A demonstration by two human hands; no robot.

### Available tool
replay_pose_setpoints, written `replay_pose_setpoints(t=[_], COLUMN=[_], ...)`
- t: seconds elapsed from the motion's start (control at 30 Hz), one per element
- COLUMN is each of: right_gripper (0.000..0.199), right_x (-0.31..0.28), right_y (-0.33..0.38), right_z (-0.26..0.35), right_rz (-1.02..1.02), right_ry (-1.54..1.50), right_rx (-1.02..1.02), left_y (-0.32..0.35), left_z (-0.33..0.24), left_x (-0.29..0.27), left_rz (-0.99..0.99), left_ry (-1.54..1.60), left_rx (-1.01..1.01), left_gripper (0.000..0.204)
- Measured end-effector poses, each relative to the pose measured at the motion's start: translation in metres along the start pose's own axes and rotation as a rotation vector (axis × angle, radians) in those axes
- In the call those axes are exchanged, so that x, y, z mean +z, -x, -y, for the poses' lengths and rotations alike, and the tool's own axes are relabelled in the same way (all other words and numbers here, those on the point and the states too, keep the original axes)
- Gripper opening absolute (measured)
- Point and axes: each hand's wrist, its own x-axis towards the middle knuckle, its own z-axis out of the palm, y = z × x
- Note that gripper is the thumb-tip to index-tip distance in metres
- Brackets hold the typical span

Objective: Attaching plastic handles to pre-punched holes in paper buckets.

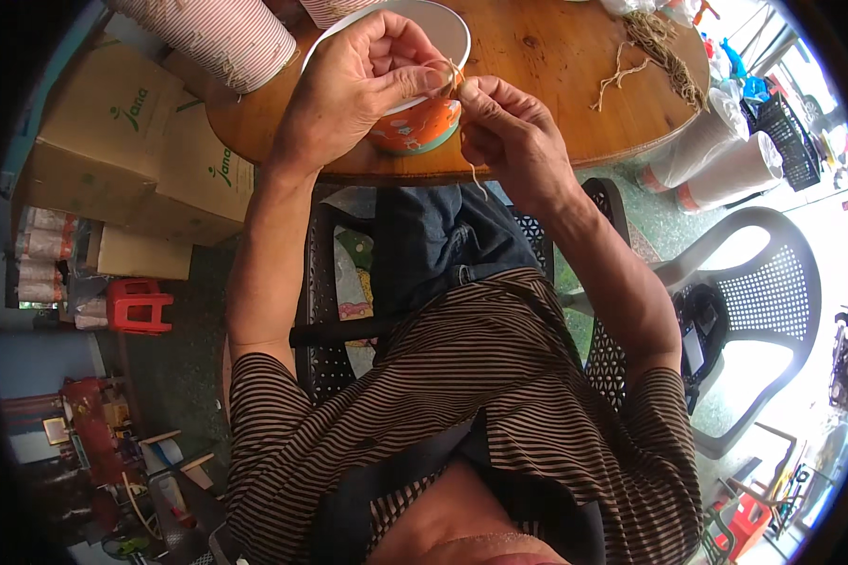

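Orange paper bowl with a white inside, patterned on its outer wall, at the near edge of the round brown wooden table, just above the lap. Thin pale twine string running from the bowl's rim, with a loose end dangling down past the table edge. Left hand draped over the bowl's near rim, fingers curled together and clamped on the rim and the string at its right side. Right hand just beside the bowl, touching it, thumb and forefinger pinched shut on the string close to the left fingertips. Farther out on the tabletop, a loose bundle of tan twine strands. At the table's far left, a stack of striped paper cups lying on its side. Left of the table, brown cardboard boxes piled up, a small red plastic stool below them. To the right, a grey plastic chair and sleeved cup stacks on the floor.
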Motion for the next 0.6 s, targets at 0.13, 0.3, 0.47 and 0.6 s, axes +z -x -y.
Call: replay_pose_setpoints(t=[0.13, 0.3, 0.47, 0.6], right_gripper=[0.019, 0.02, 0.02, 0.023], right_x=[0.007, 0.015, 0.018, 0.018], right_y=[-0.003, -0.005, -0.007, -0.005], right_z=[-0.008, -0.008, -0.009, -0.009], right_rz=[-0.019, -0.013, -0.035, -0.062], right_ry=[-0.085, -0.138, -0.088, 0.017], right_rx=[-0.029, -0.072, -0.119, -0.169], left_y=[0.002, 0.004, 0.004, 0.005], left_z=[-0.002, -0.009, -0.012, -0.011], left_x=[-0.003, -0.001, 0.001, 0.004], left_rz=[0.036, 0.033, 0.019, -0.033], left_ry=[-0.005, -0.091, -0.104, -0.218], left_rx=[-0.072, -0.092, -0.119, -0.062], left_gripper=[0.021, 0.018, 0.019, 0.018])
